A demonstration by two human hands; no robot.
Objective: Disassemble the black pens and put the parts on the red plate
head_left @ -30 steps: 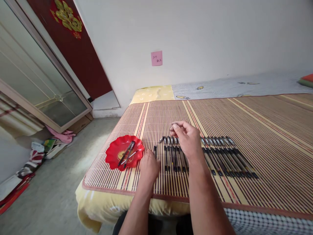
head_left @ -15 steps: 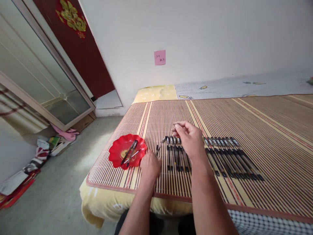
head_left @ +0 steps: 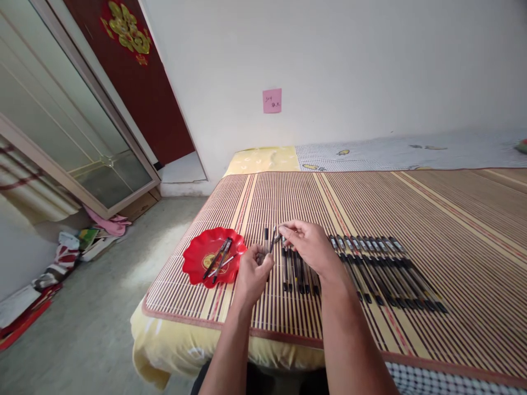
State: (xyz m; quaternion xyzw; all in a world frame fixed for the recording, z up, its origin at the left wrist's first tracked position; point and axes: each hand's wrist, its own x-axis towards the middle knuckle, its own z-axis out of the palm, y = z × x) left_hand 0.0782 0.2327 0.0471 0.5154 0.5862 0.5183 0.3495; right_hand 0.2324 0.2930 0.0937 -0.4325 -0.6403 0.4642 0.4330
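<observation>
A slim dark pen stands slanted between the two hands, just above the mat. The left hand has its thumb and fingers closed on the lower end; the right hand has thumb and fingertips close together near the upper end, and whether they pinch anything cannot be told. Another pen with a dark end shows just past the left hand, partly hidden by it.

On the right, a row of pens lies side by side, with black ends, clear-looking barrels and pale labels whose print is too small to read. The right hand and forearm cover part of the row.

Left of the hands sits a glossy red plate with a scalloped rim and a gold print in its middle; pens and a thin white stick lie in it.

Beneath is a striped slat mat with cloth edging, over yellow bedding. On the smooth white wall, a square pink note bears handwriting that looks like "304" above unclear characters. A gold raised ornament on red decorates the dark red door.
</observation>
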